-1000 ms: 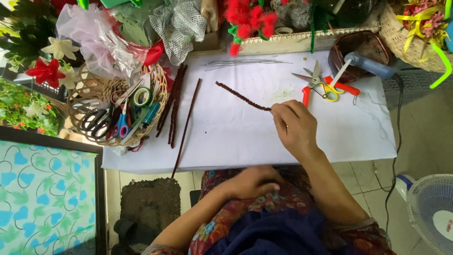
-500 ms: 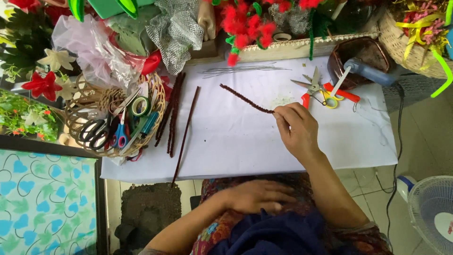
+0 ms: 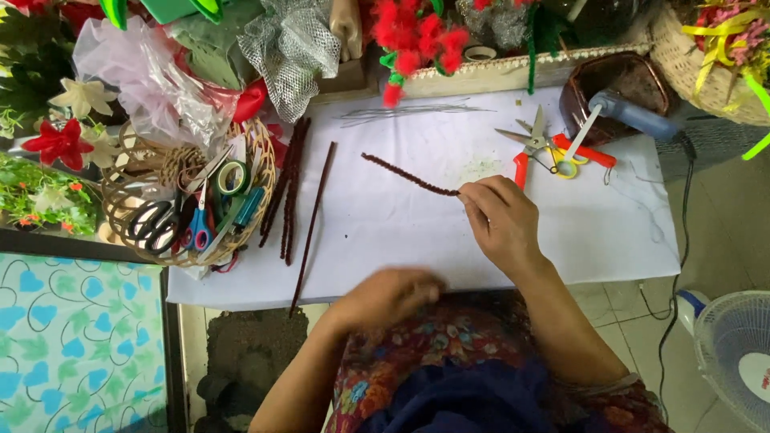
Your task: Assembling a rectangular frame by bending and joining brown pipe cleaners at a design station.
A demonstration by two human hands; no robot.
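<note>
While the right hand (image 3: 504, 220) pinches a brown pipe cleaner (image 3: 407, 176) near scissors (image 3: 536, 144), the blurred left hand's (image 3: 389, 295) grip is unclear.

Light: bright, even daylight; colours are vivid.
Shadows: soft and faint under the right hand (image 3: 501, 224) on the white paper-covered bench (image 3: 401, 240).
Glare: mild sheen on the crinkled clear plastic wrap (image 3: 152, 88).
Blur: the left hand (image 3: 385, 297) is smeared (motion).
Focus: sharp at centre, edges slightly stretched.
</note>
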